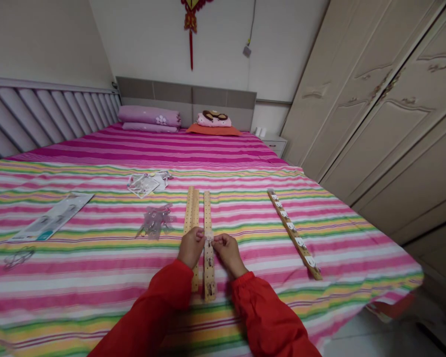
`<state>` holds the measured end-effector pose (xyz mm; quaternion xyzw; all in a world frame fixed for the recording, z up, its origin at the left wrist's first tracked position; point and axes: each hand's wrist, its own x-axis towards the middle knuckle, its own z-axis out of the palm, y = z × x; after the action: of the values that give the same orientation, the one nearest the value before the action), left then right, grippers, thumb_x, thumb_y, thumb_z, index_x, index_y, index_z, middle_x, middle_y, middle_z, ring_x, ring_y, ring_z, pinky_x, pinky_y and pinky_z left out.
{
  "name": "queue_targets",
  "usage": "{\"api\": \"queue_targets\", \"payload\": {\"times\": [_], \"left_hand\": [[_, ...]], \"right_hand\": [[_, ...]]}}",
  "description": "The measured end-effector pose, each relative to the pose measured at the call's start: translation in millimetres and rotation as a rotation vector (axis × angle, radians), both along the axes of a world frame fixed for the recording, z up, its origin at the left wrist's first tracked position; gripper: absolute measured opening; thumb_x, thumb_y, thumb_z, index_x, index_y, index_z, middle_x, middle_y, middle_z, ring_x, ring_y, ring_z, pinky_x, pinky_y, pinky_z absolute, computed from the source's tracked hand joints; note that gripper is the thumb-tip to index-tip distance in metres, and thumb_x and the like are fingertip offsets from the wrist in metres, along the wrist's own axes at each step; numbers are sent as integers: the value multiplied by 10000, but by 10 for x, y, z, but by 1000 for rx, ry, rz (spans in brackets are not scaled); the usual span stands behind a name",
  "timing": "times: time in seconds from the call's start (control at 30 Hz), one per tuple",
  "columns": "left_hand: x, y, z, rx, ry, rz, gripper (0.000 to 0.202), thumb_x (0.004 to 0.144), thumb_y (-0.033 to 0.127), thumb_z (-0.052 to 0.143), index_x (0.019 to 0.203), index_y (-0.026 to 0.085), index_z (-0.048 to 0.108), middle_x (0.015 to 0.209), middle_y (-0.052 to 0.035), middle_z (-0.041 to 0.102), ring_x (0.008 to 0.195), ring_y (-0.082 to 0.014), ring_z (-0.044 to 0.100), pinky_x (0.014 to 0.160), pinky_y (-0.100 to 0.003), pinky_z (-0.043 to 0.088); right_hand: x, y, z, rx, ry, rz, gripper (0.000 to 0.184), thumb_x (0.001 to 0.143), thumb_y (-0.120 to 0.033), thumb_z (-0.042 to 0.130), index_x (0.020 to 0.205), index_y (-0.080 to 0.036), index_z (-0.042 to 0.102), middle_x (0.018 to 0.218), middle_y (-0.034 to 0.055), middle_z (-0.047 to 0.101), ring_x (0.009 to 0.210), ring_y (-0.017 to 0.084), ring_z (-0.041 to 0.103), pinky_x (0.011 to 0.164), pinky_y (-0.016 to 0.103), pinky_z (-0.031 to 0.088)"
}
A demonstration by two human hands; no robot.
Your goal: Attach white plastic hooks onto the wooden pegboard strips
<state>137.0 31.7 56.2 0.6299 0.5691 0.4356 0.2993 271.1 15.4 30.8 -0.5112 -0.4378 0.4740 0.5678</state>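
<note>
A narrow wooden strip with rows of small holes [207,215] lies lengthwise in front of me. Both hands meet over its middle. From the left side, my left hand [192,246] pinches at a small clear-backed metal hook [209,241] on the strip. The fingers of my right hand [228,253] close on the same hook from the right. Nearer to me, two similar hooks [209,287] sit on the strip. Close by on the left, partly under my left hand, lie more holed wooden strips [192,210]. Fingertips hide part of the hook's edges.
Rightward lies another wooden strip bearing several white-backed hooks [290,226]. Clear plastic packets [156,221], more packets [148,183], a flat hook package [54,218] and a thin clear piece [19,257] are at left. The striped cloth [96,307] covers the bed; a wardrobe [379,114] stands right.
</note>
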Motion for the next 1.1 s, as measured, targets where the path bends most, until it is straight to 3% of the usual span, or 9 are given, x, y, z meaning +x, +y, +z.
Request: {"api": "queue_targets", "payload": {"times": [0.17, 0.3, 0.43, 0.57, 0.73, 0.93, 1.1], "left_hand": [[-12, -6, -96, 88, 118, -47, 179, 726, 112, 529, 862, 156, 637, 779, -32, 619, 693, -127, 583, 680, -275, 495], [-27, -80, -77, 187, 209, -65, 246, 762, 103, 513, 948, 164, 663, 825, -47, 580, 772, -153, 565, 738, -305, 492], [-53, -191, 9, 250, 430, -102, 247, 814, 163, 509, 966, 206, 700, 879, -62, 584, 869, -189, 539, 804, -334, 447], [-63, -269, 121, 183, 647, -78, 269, 849, 231, 503, 1034, 284, 690, 940, -56, 598, 904, -205, 505, 786, -338, 391], [-60, -281, 180, 113, 765, -89, 322, 858, 258, 496, 1135, 349, 631, 1037, -47, 591, 951, -225, 481, 762, -349, 351], [-58, -241, 159, 94, 791, -91, 356, 845, 249, 508, 1183, 323, 594, 1089, -51, 578, 999, -226, 483, 788, -348, 347], [-43, -227, 174, 60, 762, -98, 373, 832, 239, 509, 1192, 291, 587, 1118, -59, 581, 1035, -231, 495, 826, -359, 359]], "right_hand": [[-7, 16, -22, 2, -18, -11, 102, 579, -242, 648, 637, -180, 591, 569, -30, 568, 530, 124, 499, 521, 244, 408], [-9, -5, -7, 25, -66, -18, 121, 615, -234, 635, 719, -173, 632, 534, -53, 508, 497, 118, 460, 499, 239, 394], [-5, -90, 44, 172, -262, -4, 250, 716, -218, 587, 936, -182, 699, 660, 1, 586, 612, 157, 523, 604, 281, 450], [-12, -157, 72, 278, -528, 21, 328, 815, -165, 492, 1059, -228, 702, 790, 53, 610, 783, 196, 548, 739, 315, 454], [-23, -139, 63, 190, -726, 82, 411, 842, -126, 442, 1182, -246, 640, 769, 47, 523, 732, 187, 530, 692, 289, 444], [-40, -122, 100, 152, -864, 121, 434, 879, -187, 432, 1289, -267, 545, 811, 61, 533, 734, 187, 550, 665, 271, 420], [-49, -138, 171, 85, -828, 153, 455, 868, -207, 431, 1313, -222, 522, 882, 104, 582, 824, 232, 577, 740, 325, 437]]}}
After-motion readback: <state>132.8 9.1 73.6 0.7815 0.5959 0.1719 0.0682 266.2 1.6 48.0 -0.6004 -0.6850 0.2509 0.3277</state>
